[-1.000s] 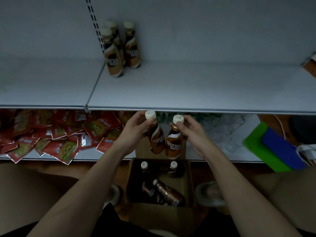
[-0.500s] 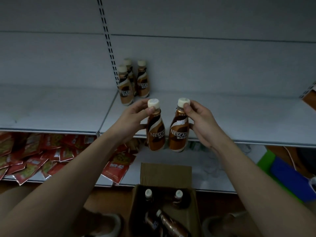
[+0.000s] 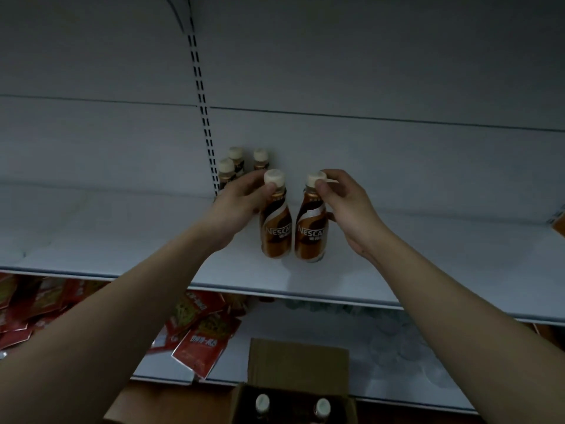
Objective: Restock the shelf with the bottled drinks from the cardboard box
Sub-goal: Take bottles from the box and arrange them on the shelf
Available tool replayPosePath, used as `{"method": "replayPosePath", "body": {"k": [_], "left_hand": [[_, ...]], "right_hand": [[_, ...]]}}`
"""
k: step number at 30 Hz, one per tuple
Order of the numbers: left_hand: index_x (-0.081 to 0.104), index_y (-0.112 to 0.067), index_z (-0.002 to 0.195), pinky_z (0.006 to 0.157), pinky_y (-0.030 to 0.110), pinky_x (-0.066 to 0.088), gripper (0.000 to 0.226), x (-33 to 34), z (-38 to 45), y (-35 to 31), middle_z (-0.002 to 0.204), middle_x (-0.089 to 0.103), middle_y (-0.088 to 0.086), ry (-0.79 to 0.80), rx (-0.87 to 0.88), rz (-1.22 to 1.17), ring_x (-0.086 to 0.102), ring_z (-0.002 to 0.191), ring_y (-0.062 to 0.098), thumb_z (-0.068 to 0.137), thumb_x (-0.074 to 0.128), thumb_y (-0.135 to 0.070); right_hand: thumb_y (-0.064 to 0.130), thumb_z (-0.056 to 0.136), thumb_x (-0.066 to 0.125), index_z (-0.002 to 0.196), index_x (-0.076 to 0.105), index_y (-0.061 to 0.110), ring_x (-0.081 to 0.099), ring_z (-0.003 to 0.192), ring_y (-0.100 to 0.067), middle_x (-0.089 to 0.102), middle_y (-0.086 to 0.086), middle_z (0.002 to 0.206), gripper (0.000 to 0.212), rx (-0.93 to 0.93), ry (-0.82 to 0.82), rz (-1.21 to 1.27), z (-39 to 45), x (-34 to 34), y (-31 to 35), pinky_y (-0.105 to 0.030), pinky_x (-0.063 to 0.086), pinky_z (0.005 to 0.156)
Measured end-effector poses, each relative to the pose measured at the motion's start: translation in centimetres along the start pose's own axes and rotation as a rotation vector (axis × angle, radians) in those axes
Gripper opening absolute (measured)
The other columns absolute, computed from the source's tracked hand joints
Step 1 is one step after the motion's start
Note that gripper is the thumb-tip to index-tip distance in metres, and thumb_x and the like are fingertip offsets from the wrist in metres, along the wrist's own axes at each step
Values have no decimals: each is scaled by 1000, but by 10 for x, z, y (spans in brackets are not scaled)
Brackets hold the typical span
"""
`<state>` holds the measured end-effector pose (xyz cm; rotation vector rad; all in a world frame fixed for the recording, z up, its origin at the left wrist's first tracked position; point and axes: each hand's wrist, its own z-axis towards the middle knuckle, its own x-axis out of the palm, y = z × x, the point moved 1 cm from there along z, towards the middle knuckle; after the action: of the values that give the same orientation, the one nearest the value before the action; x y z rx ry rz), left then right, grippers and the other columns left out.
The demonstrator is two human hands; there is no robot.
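Head view: left hand (image 3: 241,203) and right hand (image 3: 345,203) each pinch a coffee bottle's neck, left bottle (image 3: 275,231) and right bottle (image 3: 310,234) mid-shelf (image 3: 428,264); best slide both back beside the standing bottles (image 3: 237,163) before releasing.

red snack packets (image 3: 198,335), lower shelf (image 3: 397,377)
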<state>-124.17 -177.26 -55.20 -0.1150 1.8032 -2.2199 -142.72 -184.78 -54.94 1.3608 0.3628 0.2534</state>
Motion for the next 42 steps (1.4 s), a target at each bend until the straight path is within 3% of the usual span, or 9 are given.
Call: {"method": "replayPosePath", "body": {"k": [4,8,13,18,22,27,33,39,42], "left_hand": [[59,-25,117,68,6,45,20,-8,21,2,100,65,-17,-37,32,132,62,86,-8,97,53,-24],[57,-23,114,59,7,43,17,-17,37,14,85,61,-16,-54,44,240,56,67,-12,99,49,-23],[54,-25,110,75,22,43,13,-22,54,30,98,62,-3,-93,61,337,56,86,0,100,47,-21],[52,-22,112,76,27,45,15,-19,68,40,97,61,-1,-111,39,355,56,87,9,101,44,-19],[52,-16,120,90,37,48,21,-20,76,43,112,62,8,-121,2,323,58,104,22,101,43,-16],[51,-23,116,95,57,48,20,-26,80,50,114,59,11,-97,-27,288,57,111,28,101,41,-14],[50,-29,116,93,54,50,23,-27,83,49,118,58,5,-121,-67,241,56,113,24,102,39,-14],[43,-17,138,99,50,47,37,-26,83,41,135,52,7,-132,-99,298,50,123,24,101,42,-17],[40,-14,141,102,36,42,41,-25,80,36,136,52,9,-127,-68,371,50,122,23,101,44,-19]], "right_hand": [[24,96,55,111,57,29,64,84,8,66,11,104,16,6,-15,-6,25,5,-5,-13,49,65],[24,97,54,112,57,29,62,88,4,65,10,104,16,20,-7,-5,46,13,-15,-18,49,69],[22,97,53,115,56,25,63,93,-8,64,2,108,19,68,-14,51,71,26,-29,-26,51,74],[20,98,52,121,56,17,60,110,-23,61,-10,124,24,79,-33,33,94,40,-43,-41,51,91],[18,98,51,123,54,10,60,115,-30,60,-16,127,26,86,-64,30,113,46,-44,-53,50,99],[17,100,47,124,53,12,60,112,-28,59,-15,129,26,82,-77,-4,130,53,-49,-46,52,95],[18,99,48,122,55,12,60,112,-29,61,-13,125,25,65,-106,-59,136,56,-47,-51,50,98],[20,101,45,130,53,11,58,117,-29,59,-13,131,32,69,-101,-151,136,53,-40,-47,49,101],[20,101,44,133,52,12,57,114,-24,57,-11,134,34,81,-88,-160,132,51,-38,-39,49,96]]}}
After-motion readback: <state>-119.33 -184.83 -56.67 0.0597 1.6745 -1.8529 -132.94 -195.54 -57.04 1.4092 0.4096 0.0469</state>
